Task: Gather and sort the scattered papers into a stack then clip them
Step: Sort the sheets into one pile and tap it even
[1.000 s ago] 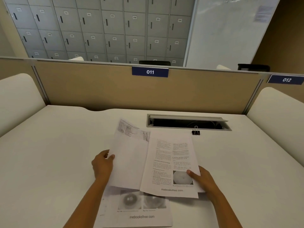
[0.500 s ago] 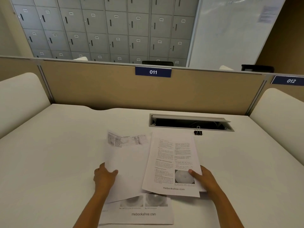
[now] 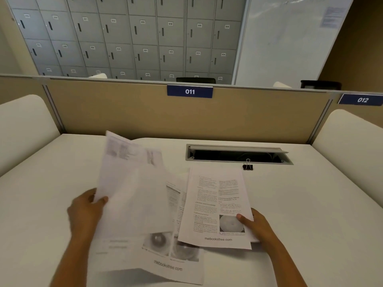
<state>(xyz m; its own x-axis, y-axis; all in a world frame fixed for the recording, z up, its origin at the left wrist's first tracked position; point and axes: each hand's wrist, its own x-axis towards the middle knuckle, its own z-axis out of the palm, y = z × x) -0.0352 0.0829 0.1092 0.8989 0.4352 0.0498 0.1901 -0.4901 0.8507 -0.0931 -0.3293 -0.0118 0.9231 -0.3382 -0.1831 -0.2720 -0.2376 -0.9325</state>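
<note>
Plainly the cable slot (image 3: 238, 155), a long open recess in the white desk (image 3: 310, 204), is the marker for everything else; the black binder clip (image 3: 247, 166) stands at the slot's near edge, toward its right half, one wire handle upright, apart from all the papers. Directly in front of the slot, nearer the person, lies the printed sheet (image 3: 215, 206); it has two columns of text, a round grey picture and a web address at its foot. The right hand (image 3: 255, 224) grips its right edge, thumb laid on top beside the picture; the other fingers are hidden beneath the paper. Left of the slot and nearer, the left hand (image 3: 87, 210) pinches the left edge of a blurred sheet (image 3: 132, 193), thumb in front; the sheet is raised off the desk, its top corner tilted up and away, its print too smeared to read. Under both, farthest from the slot, a bottom sheet (image 3: 165, 264) with two eye pictures lies flat; a further page (image 3: 174, 195) shows between the two upper sheets. The hands are well apart, each closed on its own paper.
</note>
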